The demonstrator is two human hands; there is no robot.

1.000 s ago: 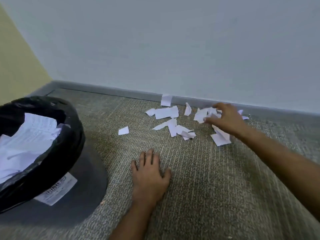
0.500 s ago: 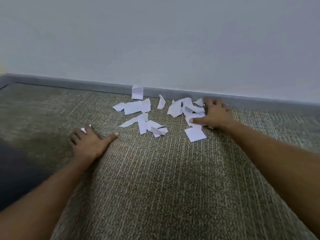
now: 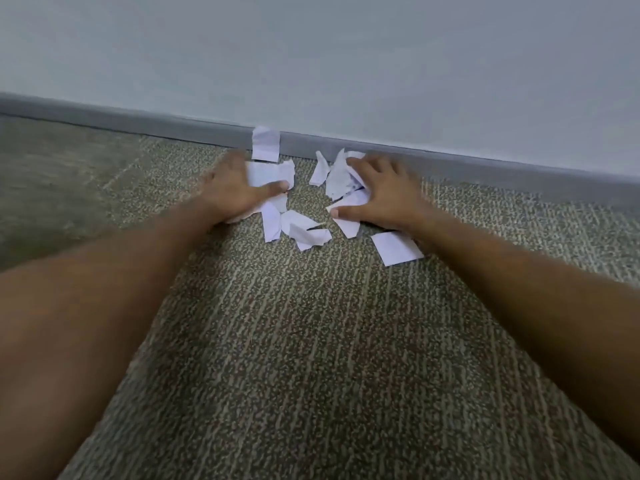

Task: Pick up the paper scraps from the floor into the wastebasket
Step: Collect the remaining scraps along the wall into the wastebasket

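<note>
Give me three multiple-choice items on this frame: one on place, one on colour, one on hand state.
1. Where does the topmost paper scrap sit?
A. Leaning against the baseboard
B. Under the right forearm
C. On top of the left hand

2. What colour are the scraps?
A. Yellow
B. White
C. Black

3. What is the right hand doing?
A. Hanging in the air
B. Closed in a fist, holding nothing
C. Spread over scraps on the carpet

Answers: 1 A, it stands up against the grey strip at the wall's foot. 2 B, all show white. 3 C, its fingers lie splayed across the right-hand cluster.
</note>
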